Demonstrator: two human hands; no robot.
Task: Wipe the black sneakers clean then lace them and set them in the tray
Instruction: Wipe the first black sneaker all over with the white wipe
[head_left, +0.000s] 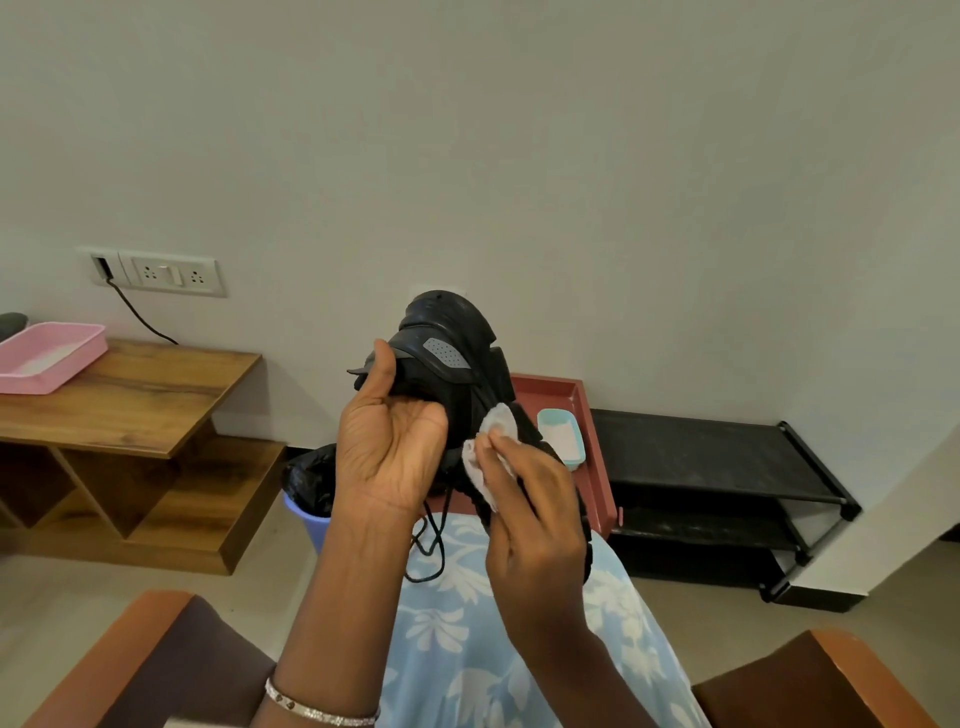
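Item: one black sneaker (447, 338), centre of the frame, held up off the lap with its heel end uppermost and a grey perforated patch on its side. Left hand (389, 447): palm toward the camera, thumb raised, fingers curled round the shoe's near side. Right hand (535, 525): fingertips pinching a small white cloth (496, 426) pressed against the shoe's side. Black laces (434, 545): hanging loose below the shoe, over a blue floral garment (467, 649). Red tray (556, 389): right of centre behind the shoe, holding a pale blue dish (563, 436). Black shoe rack (717, 452): right, against the wall. Blue bin (306, 519) with a black liner: just left of the hands. Wooden bench (130, 395): left, bearing a pink tray (47, 353). Silver bracelet (322, 712): left wrist, bottom edge
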